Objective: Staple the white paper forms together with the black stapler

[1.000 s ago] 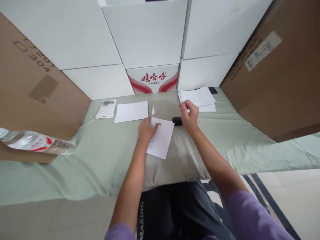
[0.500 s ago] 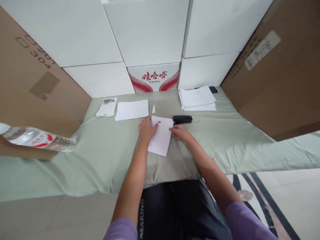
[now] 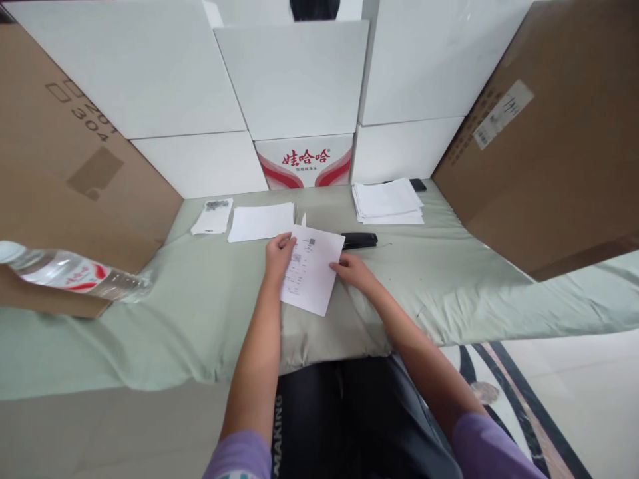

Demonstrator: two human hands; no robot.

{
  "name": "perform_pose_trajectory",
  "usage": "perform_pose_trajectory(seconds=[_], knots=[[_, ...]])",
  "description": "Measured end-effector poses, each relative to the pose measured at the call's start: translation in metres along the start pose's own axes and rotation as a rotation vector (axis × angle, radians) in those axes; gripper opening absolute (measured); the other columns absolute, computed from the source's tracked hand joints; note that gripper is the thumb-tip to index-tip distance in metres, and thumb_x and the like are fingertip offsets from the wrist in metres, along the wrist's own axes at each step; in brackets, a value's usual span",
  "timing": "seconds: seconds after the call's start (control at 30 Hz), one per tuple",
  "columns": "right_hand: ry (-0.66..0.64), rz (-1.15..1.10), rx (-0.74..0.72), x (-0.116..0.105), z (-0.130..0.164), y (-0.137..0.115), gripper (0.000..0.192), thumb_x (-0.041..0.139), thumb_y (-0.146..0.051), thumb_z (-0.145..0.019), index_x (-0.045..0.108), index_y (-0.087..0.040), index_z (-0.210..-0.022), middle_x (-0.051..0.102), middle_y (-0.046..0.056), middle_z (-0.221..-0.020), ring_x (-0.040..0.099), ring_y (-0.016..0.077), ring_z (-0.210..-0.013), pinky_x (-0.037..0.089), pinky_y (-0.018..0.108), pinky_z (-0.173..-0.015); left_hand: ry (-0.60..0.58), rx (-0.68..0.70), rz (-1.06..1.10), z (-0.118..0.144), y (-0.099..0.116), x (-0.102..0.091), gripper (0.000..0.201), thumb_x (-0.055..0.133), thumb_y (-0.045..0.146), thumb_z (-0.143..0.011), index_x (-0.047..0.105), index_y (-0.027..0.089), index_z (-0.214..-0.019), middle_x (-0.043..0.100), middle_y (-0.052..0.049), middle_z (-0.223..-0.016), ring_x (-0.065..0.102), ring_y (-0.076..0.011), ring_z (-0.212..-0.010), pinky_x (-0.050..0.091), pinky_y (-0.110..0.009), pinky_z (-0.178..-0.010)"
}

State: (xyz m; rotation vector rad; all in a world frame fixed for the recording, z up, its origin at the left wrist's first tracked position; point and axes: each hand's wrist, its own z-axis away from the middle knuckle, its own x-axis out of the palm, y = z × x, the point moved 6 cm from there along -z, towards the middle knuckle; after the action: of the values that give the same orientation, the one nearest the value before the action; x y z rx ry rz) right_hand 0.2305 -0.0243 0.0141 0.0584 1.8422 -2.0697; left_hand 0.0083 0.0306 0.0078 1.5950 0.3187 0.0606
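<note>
A printed sheet of paper [image 3: 312, 269] with small text and dark square marks is held between my two hands, tilted a little over the cloth. My left hand [image 3: 279, 256] grips its upper left edge, thumb on the front. At the right edge, my right hand [image 3: 352, 271] pinches the paper between thumb and fingers. Whether it is one sheet or more I cannot tell. Just behind the right edge lies a black stapler [image 3: 360, 240], its left end partly hidden by the paper. A stack of white paper [image 3: 262, 221] lies beyond my left hand.
Another paper stack [image 3: 387, 201] lies at the back right, a dark flat object [image 3: 418, 185] behind it. A small white packet [image 3: 213, 216] is at back left. A water bottle [image 3: 84, 274] lies at far left. White boxes [image 3: 294, 80] and brown cardboard [image 3: 529, 146] wall in the cloth-covered surface.
The paper has been lifted and turned, so more of its print shows. My left hand has shifted slightly left and now grips the edge instead of lying over the sheet.
</note>
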Motion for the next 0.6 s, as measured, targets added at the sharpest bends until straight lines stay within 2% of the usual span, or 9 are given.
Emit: perform_pose_trajectory(seconds=[0.1,0.17,0.23,0.3,0.37,0.43,0.5,0.6], knots=[[0.021,0.059,-0.067,-0.005,0.008,0.006,0.025,0.057,-0.038,-0.089,0.062,-0.018,-0.075,0.06,0.001,-0.068,0.05,0.0129,-0.059,0.037,0.024,-0.054,-0.057,-0.002,0.207,0.002,0.006,0.006,0.061,0.075,0.05,-0.076,0.067,0.016,-0.125,0.068,-0.001,-0.073,0.065,-0.0172,-0.069,0.051,-0.029,-0.066],[0.055,0.038,-0.055,-0.02,0.013,0.013,0.027,0.056,-0.041,-0.09,0.06,-0.019,-0.075,0.056,-0.001,-0.061,0.046,0.0121,-0.052,0.034,0.024,-0.049,-0.086,0.013,0.239,0.002,0.008,0.009,0.067,0.075,0.053,-0.075,0.065,0.018,-0.131,0.072,-0.003,-0.079,0.067,-0.0175,-0.074,0.05,-0.028,-0.067],[0.165,-0.02,-0.041,-0.054,0.015,0.019,0.028,0.057,-0.04,-0.09,0.055,-0.02,-0.071,0.051,-0.003,-0.053,0.043,0.0113,-0.046,0.031,0.024,-0.045,-0.118,0.021,0.236,0.0,0.008,0.012,0.067,0.073,0.055,-0.076,0.064,0.021,-0.134,0.077,-0.007,-0.093,0.069,-0.0173,-0.083,0.048,-0.026,-0.067],[0.363,-0.159,-0.059,-0.107,0.012,0.02,0.03,0.055,-0.038,-0.093,0.048,-0.022,-0.068,0.043,-0.006,-0.045,0.036,0.0095,-0.038,0.025,0.023,-0.041,-0.142,0.011,0.247,-0.005,0.005,0.015,0.067,0.073,0.056,-0.077,0.064,0.022,-0.133,0.079,-0.01,-0.104,0.069,-0.0163,-0.085,0.045,-0.024,-0.064],[0.554,-0.361,-0.071,-0.16,0.001,0.019,0.023,0.052,-0.026,-0.093,0.044,-0.023,-0.072,0.038,-0.009,-0.045,0.03,0.0081,-0.034,0.023,0.022,-0.038,-0.141,-0.01,0.28,-0.01,0.001,0.016,0.066,0.075,0.056,-0.075,0.065,0.02,-0.13,0.079,-0.012,-0.105,0.067,-0.0147,-0.08,0.04,-0.022,-0.059],[0.701,-0.515,-0.038,-0.201,-0.017,0.017,0.024,0.052,-0.011,-0.087,0.037,-0.025,-0.074,0.041,-0.01,-0.051,0.035,0.0082,-0.034,0.026,0.021,-0.036,-0.135,-0.017,0.312,-0.014,-0.002,0.018,0.064,0.077,0.054,-0.074,0.067,0.019,-0.126,0.08,-0.012,-0.101,0.064,-0.0134,-0.075,0.037,-0.021,-0.057],[0.753,-0.619,0.052,-0.222,-0.041,0.014,0.027,0.047,-0.004,-0.084,0.034,-0.025,-0.075,0.042,-0.01,-0.053,0.036,0.0076,-0.035,0.025,0.019,-0.035,-0.145,-0.016,0.319,-0.015,-0.002,0.019,0.062,0.077,0.053,-0.073,0.068,0.019,-0.124,0.08,-0.012,-0.099,0.063,-0.013,-0.073,0.036,-0.021,-0.056],[0.74,-0.664,0.125,-0.227,-0.077,0.01,0.025,0.043,0.0,-0.083,0.036,-0.024,-0.079,0.055,-0.006,-0.061,0.034,0.0056,-0.035,0.024,0.017,-0.034,-0.162,-0.018,0.306,-0.016,-0.001,0.02,0.06,0.076,0.052,-0.074,0.068,0.019,-0.123,0.08,-0.011,-0.097,0.062,-0.0129,-0.07,0.035,-0.022,-0.055]])
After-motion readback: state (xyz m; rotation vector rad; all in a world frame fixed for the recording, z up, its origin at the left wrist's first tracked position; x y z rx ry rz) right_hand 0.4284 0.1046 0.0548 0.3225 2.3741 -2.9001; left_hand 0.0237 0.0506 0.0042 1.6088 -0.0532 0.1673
